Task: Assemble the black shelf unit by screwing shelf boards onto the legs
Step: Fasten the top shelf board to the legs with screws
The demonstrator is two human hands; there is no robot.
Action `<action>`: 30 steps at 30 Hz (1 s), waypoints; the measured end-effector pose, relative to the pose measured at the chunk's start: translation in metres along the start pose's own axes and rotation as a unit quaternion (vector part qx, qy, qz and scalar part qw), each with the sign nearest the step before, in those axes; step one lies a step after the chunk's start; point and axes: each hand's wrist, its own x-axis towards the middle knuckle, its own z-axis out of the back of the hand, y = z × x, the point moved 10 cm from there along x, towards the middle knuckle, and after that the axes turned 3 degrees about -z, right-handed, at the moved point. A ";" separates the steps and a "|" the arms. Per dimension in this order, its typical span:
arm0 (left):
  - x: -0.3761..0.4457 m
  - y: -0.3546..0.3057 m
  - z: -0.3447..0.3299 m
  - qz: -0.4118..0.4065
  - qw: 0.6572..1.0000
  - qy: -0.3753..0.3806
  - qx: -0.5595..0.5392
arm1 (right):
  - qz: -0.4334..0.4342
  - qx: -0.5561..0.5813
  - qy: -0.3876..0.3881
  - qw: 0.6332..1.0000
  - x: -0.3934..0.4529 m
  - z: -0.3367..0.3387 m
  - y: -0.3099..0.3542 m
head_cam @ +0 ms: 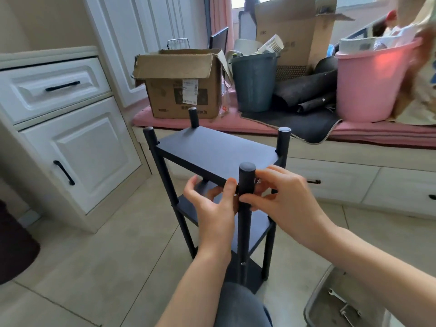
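At the near corner of the black shelf unit [212,156], where the top shelf board [212,152] is meeting the front leg [246,185], both hands are working on the joint. The leg is standing upright, its long axis vertical, and its capped end is rising just above the board. The left hand [212,204] is lying just left of the leg, its thumb pressing on the board's front edge and its fingers curling beneath the board, steadying it. The right hand [280,197] is lying just right of the leg, its fingertips [247,199] pinching narrowly at the leg where the board joins it; something small and bright is showing there, probably a screw or fitting, though it is too small to name. The right hand is therefore the nearer to the fastening point and seems the one to turn it, driving sideways into the leg. The unit is standing on the tiled floor [94,267], with two lower boards showing below. Behind it, a cardboard box [181,83], a grey bin [254,81] and a pink bucket [370,83] are sitting on a pink-cushioned window seat [377,135]. A spanner [337,296] is lying in a tray at lower right.
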 end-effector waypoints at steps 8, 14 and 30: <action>-0.016 -0.019 -0.011 -0.073 0.989 0.079 0.099 | -0.144 0.264 0.022 0.954 -0.004 0.010 -0.047; -0.017 -0.018 -0.007 -0.061 0.980 0.141 0.129 | -0.214 0.327 0.027 0.920 -0.009 0.007 -0.065; -0.017 -0.024 -0.005 -0.103 0.982 0.084 0.134 | -0.349 0.136 -0.061 0.925 -0.003 0.028 -0.136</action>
